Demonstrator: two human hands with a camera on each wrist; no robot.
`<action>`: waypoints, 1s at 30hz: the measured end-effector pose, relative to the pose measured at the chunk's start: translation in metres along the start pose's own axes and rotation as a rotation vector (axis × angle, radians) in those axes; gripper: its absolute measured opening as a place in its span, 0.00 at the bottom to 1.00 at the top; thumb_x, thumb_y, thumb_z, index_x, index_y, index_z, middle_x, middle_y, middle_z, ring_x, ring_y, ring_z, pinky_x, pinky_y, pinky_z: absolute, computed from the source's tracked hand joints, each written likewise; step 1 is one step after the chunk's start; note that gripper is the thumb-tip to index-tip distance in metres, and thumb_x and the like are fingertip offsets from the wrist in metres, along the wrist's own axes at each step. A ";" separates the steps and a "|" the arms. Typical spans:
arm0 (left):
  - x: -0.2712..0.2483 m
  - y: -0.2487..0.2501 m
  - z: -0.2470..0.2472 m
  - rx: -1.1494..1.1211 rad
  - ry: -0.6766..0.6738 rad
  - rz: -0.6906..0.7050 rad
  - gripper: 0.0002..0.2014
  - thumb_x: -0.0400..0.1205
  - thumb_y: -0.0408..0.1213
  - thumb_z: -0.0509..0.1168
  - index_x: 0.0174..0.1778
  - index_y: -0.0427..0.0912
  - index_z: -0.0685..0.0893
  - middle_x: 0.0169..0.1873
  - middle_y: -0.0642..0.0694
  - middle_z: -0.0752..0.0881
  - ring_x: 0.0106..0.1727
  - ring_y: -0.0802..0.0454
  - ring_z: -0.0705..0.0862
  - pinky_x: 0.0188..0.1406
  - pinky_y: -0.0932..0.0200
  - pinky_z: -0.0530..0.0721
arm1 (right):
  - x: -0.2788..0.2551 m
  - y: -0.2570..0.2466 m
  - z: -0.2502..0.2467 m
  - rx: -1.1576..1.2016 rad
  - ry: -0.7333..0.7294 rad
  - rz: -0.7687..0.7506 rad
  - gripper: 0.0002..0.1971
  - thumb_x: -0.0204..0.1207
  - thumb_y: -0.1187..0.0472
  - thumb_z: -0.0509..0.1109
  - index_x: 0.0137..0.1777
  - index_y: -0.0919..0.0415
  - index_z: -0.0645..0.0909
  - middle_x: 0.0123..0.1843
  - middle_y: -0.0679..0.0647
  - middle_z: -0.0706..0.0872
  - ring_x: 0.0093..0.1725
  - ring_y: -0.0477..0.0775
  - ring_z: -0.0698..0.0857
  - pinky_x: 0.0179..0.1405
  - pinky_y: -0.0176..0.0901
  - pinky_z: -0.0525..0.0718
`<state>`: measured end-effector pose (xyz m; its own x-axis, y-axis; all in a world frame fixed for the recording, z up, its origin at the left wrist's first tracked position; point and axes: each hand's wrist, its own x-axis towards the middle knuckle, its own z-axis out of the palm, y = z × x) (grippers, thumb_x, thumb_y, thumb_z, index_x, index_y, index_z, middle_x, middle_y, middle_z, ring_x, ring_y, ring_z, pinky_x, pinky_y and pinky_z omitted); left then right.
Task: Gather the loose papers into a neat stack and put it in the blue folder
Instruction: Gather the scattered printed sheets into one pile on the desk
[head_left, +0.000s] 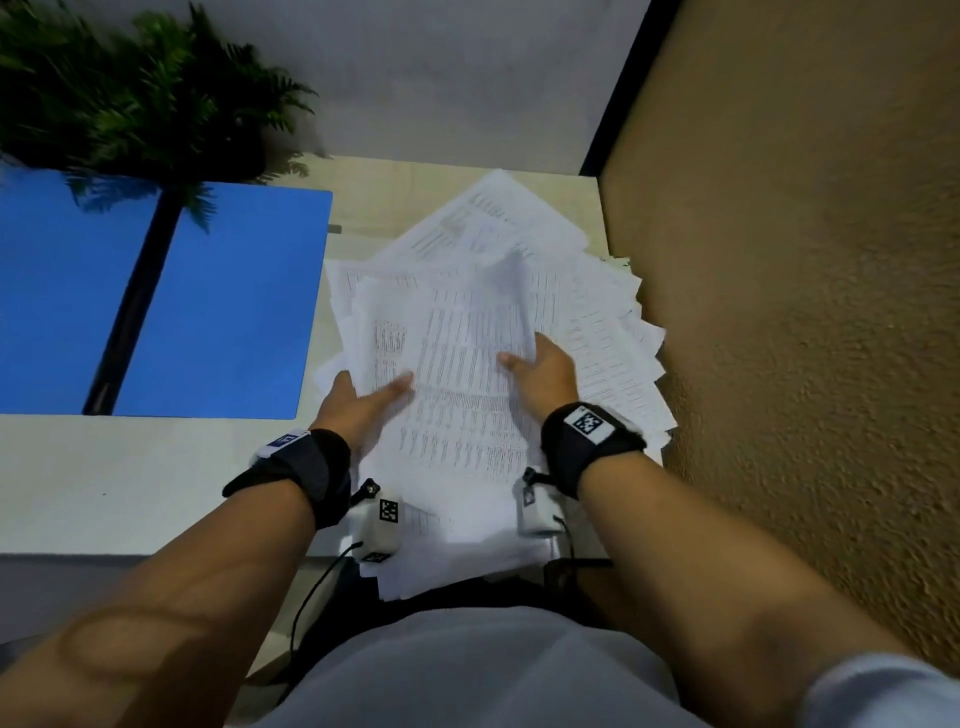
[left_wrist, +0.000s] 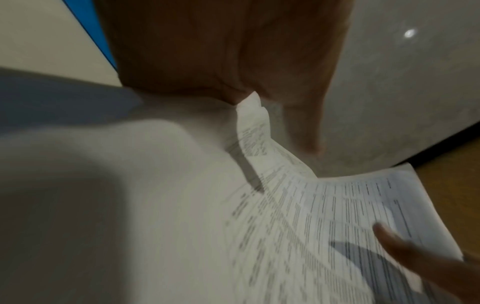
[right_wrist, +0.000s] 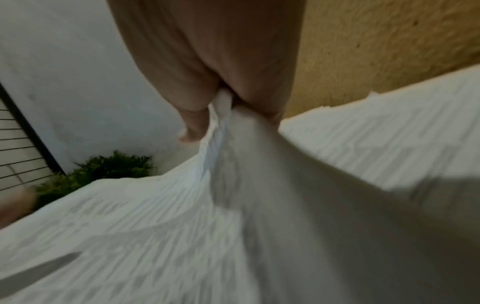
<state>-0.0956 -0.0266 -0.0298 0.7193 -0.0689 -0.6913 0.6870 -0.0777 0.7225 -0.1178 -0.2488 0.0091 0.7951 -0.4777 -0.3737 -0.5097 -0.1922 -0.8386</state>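
Beige table (head_left: 156, 478): both hands grip papers (head_left: 467, 364) beside folder (head_left: 228, 301).

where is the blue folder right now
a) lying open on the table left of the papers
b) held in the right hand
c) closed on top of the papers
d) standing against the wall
a: the blue folder lies open and flat on the table, left of the papers, which both hands are holding.

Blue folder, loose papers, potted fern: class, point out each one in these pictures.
blue folder (head_left: 228, 312): head view, on its bare right-hand cover.
loose papers (head_left: 467, 332): head view, on the printed top sheet between the hands.
potted fern (head_left: 156, 104): head view, on its green fronds.
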 end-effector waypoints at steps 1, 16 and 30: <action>0.001 -0.003 0.001 0.052 0.020 0.025 0.46 0.67 0.51 0.83 0.77 0.50 0.66 0.70 0.52 0.81 0.71 0.49 0.81 0.76 0.42 0.73 | 0.003 0.005 0.003 -0.151 0.016 -0.008 0.22 0.83 0.53 0.68 0.73 0.63 0.75 0.69 0.59 0.81 0.70 0.61 0.78 0.71 0.55 0.77; 0.011 -0.003 0.004 0.195 0.150 0.157 0.18 0.83 0.28 0.68 0.69 0.39 0.79 0.63 0.44 0.85 0.63 0.40 0.84 0.70 0.41 0.80 | 0.037 0.052 -0.042 -0.113 -0.078 0.228 0.20 0.83 0.66 0.66 0.31 0.51 0.66 0.33 0.47 0.72 0.34 0.49 0.72 0.37 0.38 0.72; -0.004 0.011 0.020 0.114 0.053 0.023 0.21 0.83 0.33 0.62 0.73 0.48 0.71 0.70 0.40 0.82 0.66 0.39 0.83 0.70 0.40 0.81 | 0.008 0.042 -0.034 -0.004 -0.089 0.232 0.24 0.90 0.48 0.51 0.70 0.64 0.79 0.71 0.58 0.80 0.73 0.61 0.76 0.75 0.42 0.66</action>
<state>-0.0932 -0.0469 -0.0194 0.7413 -0.0192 -0.6709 0.6562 -0.1893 0.7304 -0.1439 -0.2897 -0.0160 0.6826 -0.4316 -0.5897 -0.6829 -0.0894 -0.7250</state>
